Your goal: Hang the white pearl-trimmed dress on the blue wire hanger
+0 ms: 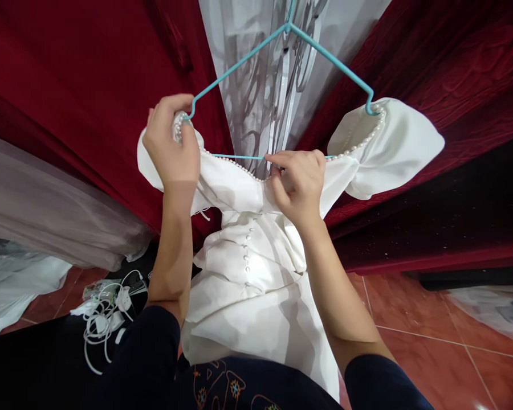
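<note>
A white dress point(256, 307) with a pearl-trimmed neckline, puffed sleeves and a row of small buttons hangs in front of me on a light-blue clothes hanger point(332, 60). My left hand point(173, 142) is closed around the pearl-edged sleeve opening on the left, beside that end of the hanger. At the middle of the neckline, my right hand point(298, 181) is closed on the top edge, its index fingertip against the hanger's lower bar. The other hanger end sits inside the right puffed sleeve point(397, 148). What lies under my right fingers is partly hidden.
Dark red drapery point(89, 85) hangs at left and another red cloth point(453, 97) at right. Behind the hanger are grey-white fabric and white hangers point(282, 85). White cables point(105, 319) lie on a black surface at lower left, above a red tiled floor point(427, 341).
</note>
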Demonstrator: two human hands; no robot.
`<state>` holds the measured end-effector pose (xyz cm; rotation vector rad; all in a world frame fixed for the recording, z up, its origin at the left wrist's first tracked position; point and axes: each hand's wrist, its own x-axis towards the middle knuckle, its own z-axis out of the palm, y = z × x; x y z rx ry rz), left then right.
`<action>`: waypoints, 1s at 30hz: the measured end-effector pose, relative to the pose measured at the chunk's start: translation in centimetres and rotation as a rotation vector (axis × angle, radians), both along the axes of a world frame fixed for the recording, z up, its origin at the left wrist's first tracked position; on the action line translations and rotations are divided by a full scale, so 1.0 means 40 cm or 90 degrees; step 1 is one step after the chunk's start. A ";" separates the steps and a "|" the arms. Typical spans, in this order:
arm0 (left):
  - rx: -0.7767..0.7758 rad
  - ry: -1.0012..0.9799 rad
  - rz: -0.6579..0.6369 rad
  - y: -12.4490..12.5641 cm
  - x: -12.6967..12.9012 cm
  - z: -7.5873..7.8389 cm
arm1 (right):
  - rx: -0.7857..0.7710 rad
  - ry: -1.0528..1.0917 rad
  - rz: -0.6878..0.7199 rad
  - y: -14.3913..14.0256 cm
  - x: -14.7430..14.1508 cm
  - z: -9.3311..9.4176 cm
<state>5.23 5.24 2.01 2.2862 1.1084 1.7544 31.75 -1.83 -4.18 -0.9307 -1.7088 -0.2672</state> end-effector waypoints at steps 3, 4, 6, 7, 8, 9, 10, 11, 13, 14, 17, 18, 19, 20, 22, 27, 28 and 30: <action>-0.019 -0.079 0.062 0.030 -0.044 0.024 | 0.011 -0.010 0.018 0.006 0.020 0.004; -0.009 -0.092 0.077 0.036 -0.059 0.030 | 0.009 -0.011 0.023 0.008 0.025 0.005; 0.040 -0.115 0.110 0.045 -0.095 0.031 | 0.005 -0.008 0.029 0.011 0.029 0.007; 0.069 -0.126 0.133 0.048 -0.114 0.024 | 0.006 -0.008 0.032 0.012 0.029 0.007; 0.095 -0.136 0.158 0.049 -0.133 0.012 | 0.009 -0.007 0.036 0.012 0.028 0.007; 0.113 -0.151 0.185 0.046 -0.149 -0.005 | 0.012 -0.007 0.039 0.013 0.027 0.007; 0.116 -0.170 0.211 0.039 -0.160 -0.026 | 0.011 -0.005 0.039 0.013 0.026 0.006; 0.099 -0.193 0.234 0.027 -0.166 -0.050 | 0.006 -0.003 0.035 0.014 0.025 0.005; 0.009 -0.233 0.256 -0.012 -0.159 -0.096 | -0.013 0.006 0.021 0.013 0.023 0.006; -0.058 -0.248 0.261 -0.038 -0.147 -0.117 | -0.022 0.013 0.016 0.012 0.021 0.007; -0.252 -0.229 0.239 -0.123 -0.086 -0.155 | -0.035 0.031 0.033 0.008 0.013 0.013; -0.274 -0.205 0.215 -0.150 -0.060 -0.159 | -0.035 0.033 0.039 0.006 0.009 0.015; -0.270 -0.174 0.184 -0.173 -0.033 -0.159 | -0.034 0.033 0.041 0.004 0.006 0.017; -0.243 -0.135 0.141 -0.193 -0.006 -0.155 | -0.032 0.033 0.039 0.002 0.004 0.018; -0.128 -0.061 0.060 -0.220 0.049 -0.133 | -0.022 0.034 0.038 -0.002 0.001 0.019; 0.107 0.030 0.045 -0.215 0.143 -0.048 | -0.012 0.040 0.045 -0.008 0.004 0.011; 0.093 0.044 0.049 -0.206 0.153 -0.039 | -0.009 0.036 0.046 -0.009 0.005 0.009; 0.037 0.089 0.045 -0.189 0.165 -0.038 | 0.002 0.025 0.048 -0.012 0.005 0.006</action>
